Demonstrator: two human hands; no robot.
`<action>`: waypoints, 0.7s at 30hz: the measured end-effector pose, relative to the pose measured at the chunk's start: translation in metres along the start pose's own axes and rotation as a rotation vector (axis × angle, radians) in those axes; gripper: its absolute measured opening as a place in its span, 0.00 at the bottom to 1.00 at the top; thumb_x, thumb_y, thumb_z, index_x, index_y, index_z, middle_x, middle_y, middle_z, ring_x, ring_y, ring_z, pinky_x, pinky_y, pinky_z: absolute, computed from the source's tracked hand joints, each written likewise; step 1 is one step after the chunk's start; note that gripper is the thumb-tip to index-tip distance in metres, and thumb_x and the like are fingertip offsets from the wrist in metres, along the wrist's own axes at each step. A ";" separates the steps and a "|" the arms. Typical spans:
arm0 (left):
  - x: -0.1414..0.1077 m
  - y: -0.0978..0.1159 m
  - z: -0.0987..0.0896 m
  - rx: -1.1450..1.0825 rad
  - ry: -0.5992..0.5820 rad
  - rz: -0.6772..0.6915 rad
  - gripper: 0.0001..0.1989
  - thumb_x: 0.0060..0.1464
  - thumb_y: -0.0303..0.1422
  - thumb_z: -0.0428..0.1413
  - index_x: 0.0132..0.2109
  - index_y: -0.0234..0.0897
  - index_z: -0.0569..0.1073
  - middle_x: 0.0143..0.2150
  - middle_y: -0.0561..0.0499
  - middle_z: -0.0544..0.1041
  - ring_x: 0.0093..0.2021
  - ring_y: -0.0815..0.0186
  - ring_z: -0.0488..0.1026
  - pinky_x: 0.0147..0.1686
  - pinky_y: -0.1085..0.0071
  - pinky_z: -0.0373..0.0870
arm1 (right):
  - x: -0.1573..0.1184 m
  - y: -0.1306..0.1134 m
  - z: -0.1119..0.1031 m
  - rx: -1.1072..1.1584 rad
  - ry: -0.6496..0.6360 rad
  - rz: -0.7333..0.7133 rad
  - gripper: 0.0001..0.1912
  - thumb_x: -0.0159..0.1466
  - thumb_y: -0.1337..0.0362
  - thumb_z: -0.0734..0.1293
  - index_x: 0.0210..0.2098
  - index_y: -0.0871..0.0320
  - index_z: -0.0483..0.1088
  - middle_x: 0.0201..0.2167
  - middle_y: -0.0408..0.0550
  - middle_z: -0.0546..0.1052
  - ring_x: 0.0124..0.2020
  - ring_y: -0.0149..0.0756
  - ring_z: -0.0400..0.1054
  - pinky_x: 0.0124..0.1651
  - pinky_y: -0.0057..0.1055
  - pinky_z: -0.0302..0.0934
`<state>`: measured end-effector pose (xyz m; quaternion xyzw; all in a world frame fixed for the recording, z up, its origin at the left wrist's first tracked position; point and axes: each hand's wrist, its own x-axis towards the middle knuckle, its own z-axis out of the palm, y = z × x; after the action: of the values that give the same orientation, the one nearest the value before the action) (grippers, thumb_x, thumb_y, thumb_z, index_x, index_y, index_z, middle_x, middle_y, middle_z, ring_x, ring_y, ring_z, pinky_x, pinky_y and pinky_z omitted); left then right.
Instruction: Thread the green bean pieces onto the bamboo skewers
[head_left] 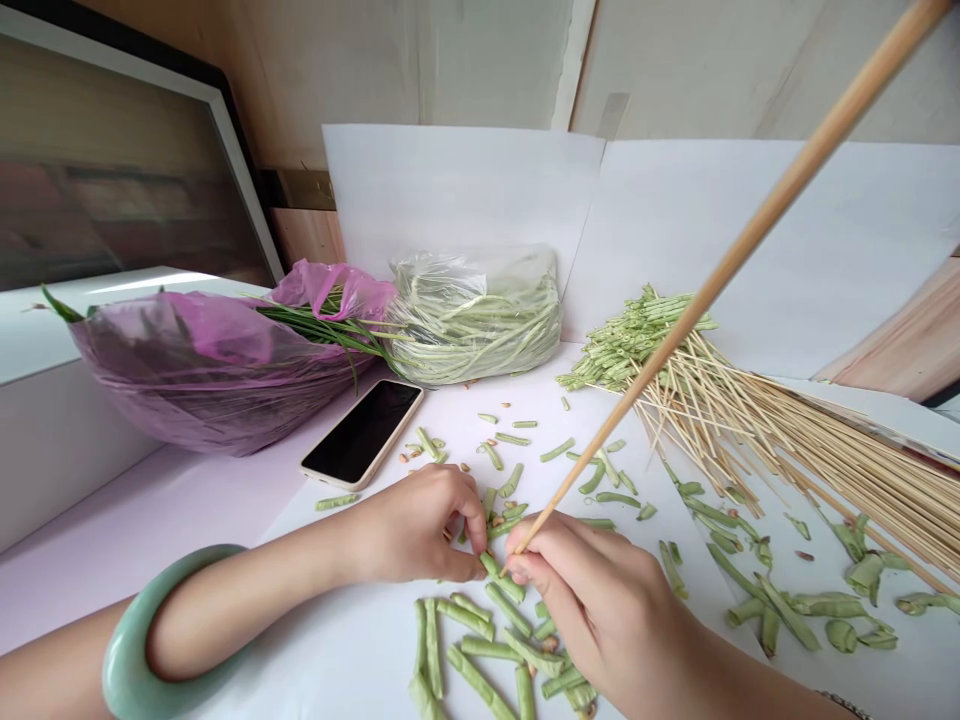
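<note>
My right hand [611,595] pinches a long bamboo skewer [712,285] close to its lower tip; the rest of the stick slants up to the top right. A jade-green bangle [131,640] circles my left wrist. With thumb and forefinger my left hand [427,515] grips the end of a short long-bean piece [506,580]. The skewer's tip is at that piece, though I cannot tell whether it pierces it. Cut long-bean pieces [487,648] lie loosely on the white paper below and around both hands.
Behind my left hand are a phone [362,435], a purple bag of greens [217,370] and a clear bag of long beans [480,320]. Bean-loaded skewers [641,335] are stacked at the back right, beside a bundle of skewers [847,430]. Bean scraps [832,605] lie at the right.
</note>
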<state>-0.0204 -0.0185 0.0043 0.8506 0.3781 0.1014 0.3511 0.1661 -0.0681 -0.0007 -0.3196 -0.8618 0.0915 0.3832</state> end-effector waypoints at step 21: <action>-0.001 0.002 -0.004 -0.014 -0.006 0.002 0.06 0.42 0.31 0.62 0.31 0.35 0.78 0.26 0.54 0.72 0.26 0.72 0.64 0.26 0.77 0.59 | 0.001 0.009 -0.003 0.195 -0.137 0.221 0.11 0.62 0.74 0.56 0.27 0.58 0.64 0.22 0.41 0.69 0.23 0.27 0.63 0.26 0.22 0.57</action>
<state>-0.0212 -0.0180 0.0088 0.8488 0.3755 0.1016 0.3582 0.1721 -0.0605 -0.0013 -0.3669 -0.8324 0.2381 0.3404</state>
